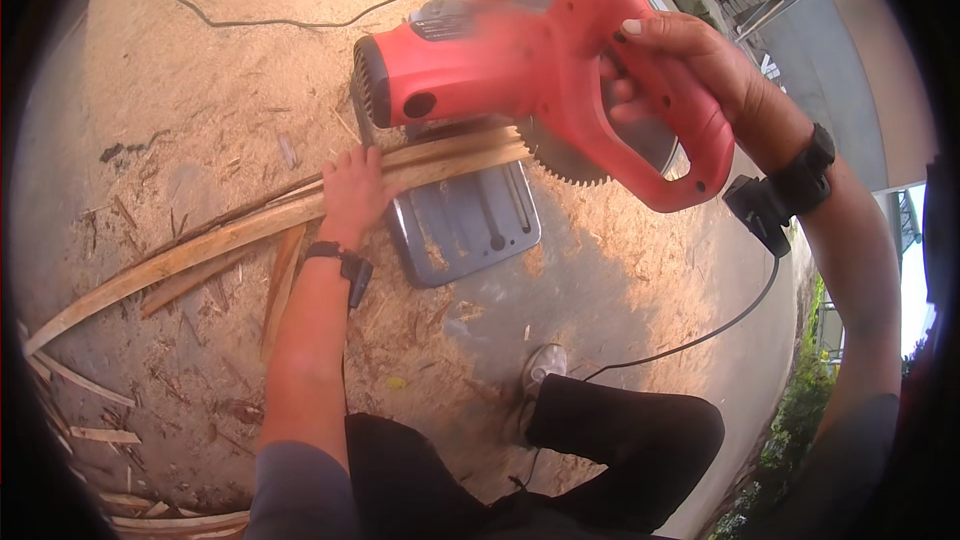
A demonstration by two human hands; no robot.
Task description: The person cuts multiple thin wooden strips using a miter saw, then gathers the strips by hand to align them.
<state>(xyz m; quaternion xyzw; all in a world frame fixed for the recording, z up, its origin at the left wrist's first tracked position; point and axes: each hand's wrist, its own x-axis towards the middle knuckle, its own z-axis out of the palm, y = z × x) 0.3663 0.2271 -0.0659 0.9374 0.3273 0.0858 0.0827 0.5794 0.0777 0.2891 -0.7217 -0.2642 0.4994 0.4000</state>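
A red miter saw [480, 70] fills the upper middle, its toothed blade [570, 165] just beyond the right ends of some long wooden strips [230, 232]. My right hand [690, 55] is wrapped round the saw's loop handle, thumb on top; part of the fingers is hidden behind the handle. Lower left of the saw, my left hand [355, 190] is closed over the strips, pressing near their right end, beside the motor housing. These strips lie across the grey metal saw base [460, 240] and reach out to the far left. Whether the blade touches the wood I cannot tell.
Sawdust and wood scraps [105, 435] cover the ground, thickest at left. A black cord [200, 20] runs across the upper left; another cable [690, 345] hangs from my right wrist device. My shoe [545, 365] stands just below the base. Plants [780, 440] edge the right side.
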